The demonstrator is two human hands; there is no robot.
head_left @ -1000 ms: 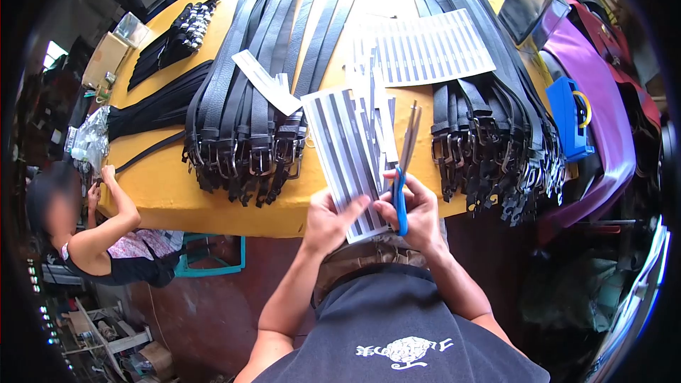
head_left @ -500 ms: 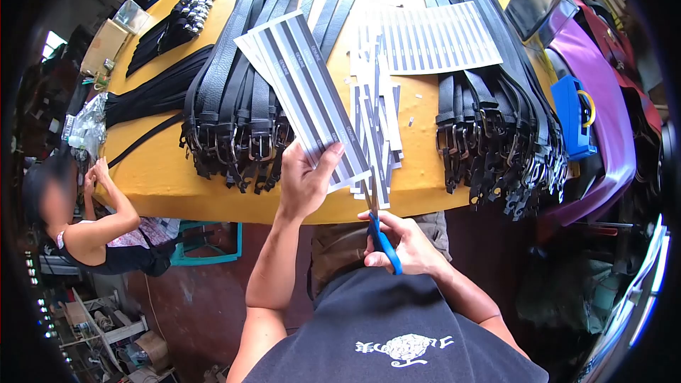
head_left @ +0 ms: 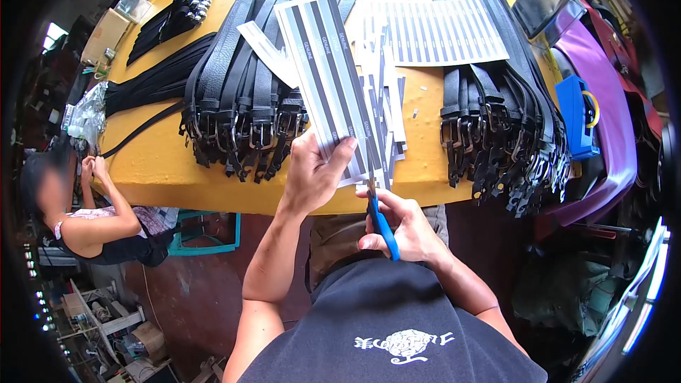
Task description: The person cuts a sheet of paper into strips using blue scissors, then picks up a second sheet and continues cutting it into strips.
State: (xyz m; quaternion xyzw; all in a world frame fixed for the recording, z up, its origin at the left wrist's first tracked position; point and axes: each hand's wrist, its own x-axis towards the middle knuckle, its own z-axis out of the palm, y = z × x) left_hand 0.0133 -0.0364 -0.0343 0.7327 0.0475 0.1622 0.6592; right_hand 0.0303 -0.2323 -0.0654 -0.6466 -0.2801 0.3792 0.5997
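Pinched between the thumb and fingers of my left hand (head_left: 316,170) are striped grey, black and white sheets (head_left: 323,74) printed "GENUINE". My right hand (head_left: 404,227) is closed round the blue handles of a pair of scissors (head_left: 381,225). The scissor blades point up at the lower right corner of the sheets. Behind them lies a heap of cut paper strips (head_left: 390,113) on the yellow table (head_left: 425,183). A wider striped sheet (head_left: 440,32) rests over the black belts on the right.
Black belts with buckles lie in a left bundle (head_left: 245,106) and a right bundle (head_left: 496,124). A blue box with a yellow handle (head_left: 576,117) stands at the right edge. Another person (head_left: 99,206) sits at the left, hands at the table edge, near a turquoise stool (head_left: 206,241).
The held sheets have turned more upright, and a rear piece now angles out to the left. My right hand and the scissors have moved slightly up.
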